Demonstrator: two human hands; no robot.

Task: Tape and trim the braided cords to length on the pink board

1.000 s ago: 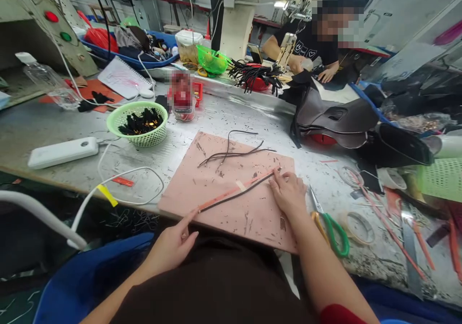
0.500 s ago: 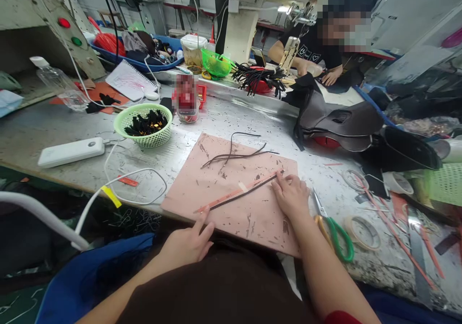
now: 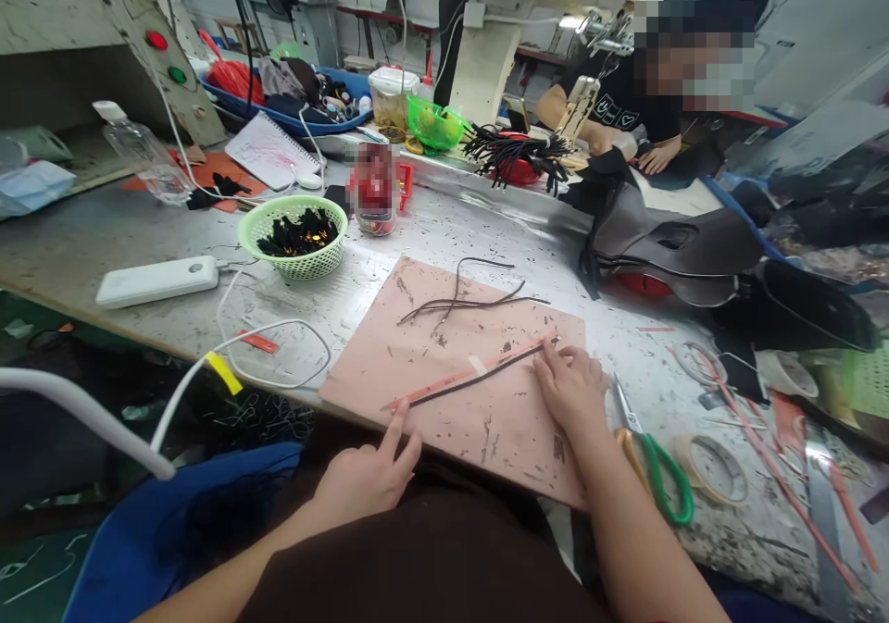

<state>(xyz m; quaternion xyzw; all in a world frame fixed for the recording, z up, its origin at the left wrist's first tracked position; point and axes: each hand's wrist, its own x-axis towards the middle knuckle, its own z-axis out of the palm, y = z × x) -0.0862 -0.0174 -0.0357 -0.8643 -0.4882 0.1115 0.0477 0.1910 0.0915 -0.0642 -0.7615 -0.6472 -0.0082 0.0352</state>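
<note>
A pink cutting board [image 3: 417, 345] lies on the grey worktable in front of me. Across it runs an orange-pink strip [image 3: 444, 384] with a thin black strip [image 3: 479, 375] right beside it. My left hand [image 3: 368, 475] rests at the board's near edge, forefinger stretched onto the near end of the strips, other fingers curled. My right hand [image 3: 573, 387] lies flat with its fingertips pressing the far end of the strips. More loose black strips [image 3: 465, 297] lie further back on the board.
Green-handled scissors [image 3: 653, 456] and tape rolls [image 3: 715, 466] lie right of the board. A green basket [image 3: 295, 234], white power bank [image 3: 156, 280] with cable and a red jar [image 3: 375, 197] stand to the left. Dark leather pieces [image 3: 667, 243] and a seated person are beyond.
My view has shifted a little, so everything sits further right in the frame. Both hands stay on the ends of the strips; the left forefinger has slid slightly along the near end.
</note>
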